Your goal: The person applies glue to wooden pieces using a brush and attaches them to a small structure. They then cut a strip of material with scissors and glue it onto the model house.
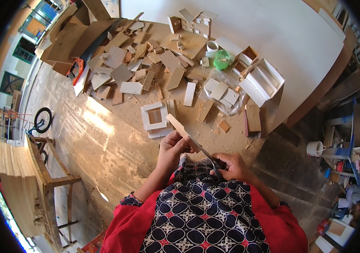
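Note:
My left hand [172, 145] pinches a thin, pale wooden strip [177, 125] whose far end is cut to an angled tip. In my right hand [233, 166] is a pair of scissors [204, 152], its dark handle in my fingers and its blades pointing up and left along the strip's right edge. The blades meet or lie against the strip; I cannot tell how far apart they are. Just beyond my left hand, a white square frame [149, 128] with a central opening lies on a small stack of flat pieces on the worktable [226, 145].
Wood offcuts [121, 74] are heaped at the far left of the table, beside an orange-handled saw [76, 71]. Farther back stand a small model house [192, 24], a white cup [212, 47] and a green plastic container [222, 60]. White wooden boxes [263, 82] sit to the right.

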`<action>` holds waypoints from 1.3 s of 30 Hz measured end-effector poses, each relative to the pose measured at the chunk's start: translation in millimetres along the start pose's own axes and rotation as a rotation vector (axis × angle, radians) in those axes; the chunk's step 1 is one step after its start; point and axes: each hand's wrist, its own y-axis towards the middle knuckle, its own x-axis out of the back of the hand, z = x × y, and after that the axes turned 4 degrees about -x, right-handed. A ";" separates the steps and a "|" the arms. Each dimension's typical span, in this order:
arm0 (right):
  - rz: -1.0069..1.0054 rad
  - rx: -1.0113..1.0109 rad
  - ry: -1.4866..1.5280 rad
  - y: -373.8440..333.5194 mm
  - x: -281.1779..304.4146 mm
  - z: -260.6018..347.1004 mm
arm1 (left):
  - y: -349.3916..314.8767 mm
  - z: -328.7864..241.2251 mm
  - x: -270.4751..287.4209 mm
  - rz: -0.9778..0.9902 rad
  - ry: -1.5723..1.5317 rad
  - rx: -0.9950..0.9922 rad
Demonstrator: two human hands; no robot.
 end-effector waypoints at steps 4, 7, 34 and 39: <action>0.003 -0.050 0.000 -1.0 -1.6 9.1 | -0.9 0.7 -0.3 0.043 0.026 -0.015; -0.013 -0.034 -0.006 0.5 -2.1 9.1 | -3.8 5.5 -0.3 0.081 0.072 -0.007; -0.061 -0.012 -0.055 -1.3 0.3 7.3 | -0.1 10.9 -1.0 0.080 0.087 -0.001; -0.106 0.027 -0.143 1.0 -2.1 5.6 | -0.3 16.9 -2.8 0.080 0.029 0.014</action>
